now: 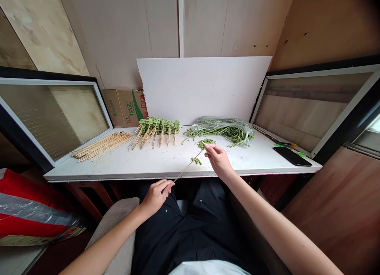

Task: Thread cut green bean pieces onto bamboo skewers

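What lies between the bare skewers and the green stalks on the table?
In the head view, a stack of skewers threaded with green pieces lies between the bare skewers and the green stalks.

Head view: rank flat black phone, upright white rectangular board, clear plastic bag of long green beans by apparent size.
1. Upright white rectangular board
2. Clear plastic bag of long green beans
3. Flat black phone

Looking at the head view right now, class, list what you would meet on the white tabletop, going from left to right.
Pile of bare wooden sticks → sticks threaded with green pieces → long green beans in a clear plastic bag → black phone.
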{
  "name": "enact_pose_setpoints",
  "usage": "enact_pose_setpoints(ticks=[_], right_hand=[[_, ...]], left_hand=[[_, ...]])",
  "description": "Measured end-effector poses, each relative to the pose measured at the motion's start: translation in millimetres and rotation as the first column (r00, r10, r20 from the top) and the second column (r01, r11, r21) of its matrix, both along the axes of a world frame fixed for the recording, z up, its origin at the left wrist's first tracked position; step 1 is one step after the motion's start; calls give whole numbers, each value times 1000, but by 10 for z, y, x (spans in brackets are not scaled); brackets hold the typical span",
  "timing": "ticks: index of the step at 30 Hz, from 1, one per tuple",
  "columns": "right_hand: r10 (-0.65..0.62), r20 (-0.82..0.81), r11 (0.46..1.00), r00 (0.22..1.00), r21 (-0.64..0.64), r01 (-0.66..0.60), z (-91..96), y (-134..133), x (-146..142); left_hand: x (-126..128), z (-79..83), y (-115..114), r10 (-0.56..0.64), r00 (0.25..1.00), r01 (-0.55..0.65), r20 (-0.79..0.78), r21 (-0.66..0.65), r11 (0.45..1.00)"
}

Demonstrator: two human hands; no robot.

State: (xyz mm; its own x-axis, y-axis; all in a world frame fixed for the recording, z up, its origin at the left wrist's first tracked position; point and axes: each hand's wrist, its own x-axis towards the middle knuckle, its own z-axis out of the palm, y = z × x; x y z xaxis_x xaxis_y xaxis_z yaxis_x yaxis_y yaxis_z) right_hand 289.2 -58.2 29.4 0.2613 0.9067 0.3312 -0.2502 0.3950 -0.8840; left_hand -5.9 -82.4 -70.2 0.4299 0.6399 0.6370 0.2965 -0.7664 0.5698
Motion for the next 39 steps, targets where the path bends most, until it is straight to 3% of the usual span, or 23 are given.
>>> enact_pose_setpoints(ticks=[9,19,31,35,39], right_hand=[[37,188,998,981,40,-46,-81,-141,-220],[66,202,997,977,21,-71,-136,-205,-366],[138,214,990,967,-7,-139,-198,-218,-415],[122,248,992,961,-43,-115,-304,-162,-395],[184,358,983,915,-85,-165,-430,-76,-357]], left_hand=[[118,48,-134,-6,999,12,48,-119,993],[165,63,-175,11,995,14,94,-261,965],[254,85,-243,-13,989,79,150,-440,895],[257,69,-224,-34,991,95,132,-490,866],[268,33,-168,-9,985,102,171,-548,830]])
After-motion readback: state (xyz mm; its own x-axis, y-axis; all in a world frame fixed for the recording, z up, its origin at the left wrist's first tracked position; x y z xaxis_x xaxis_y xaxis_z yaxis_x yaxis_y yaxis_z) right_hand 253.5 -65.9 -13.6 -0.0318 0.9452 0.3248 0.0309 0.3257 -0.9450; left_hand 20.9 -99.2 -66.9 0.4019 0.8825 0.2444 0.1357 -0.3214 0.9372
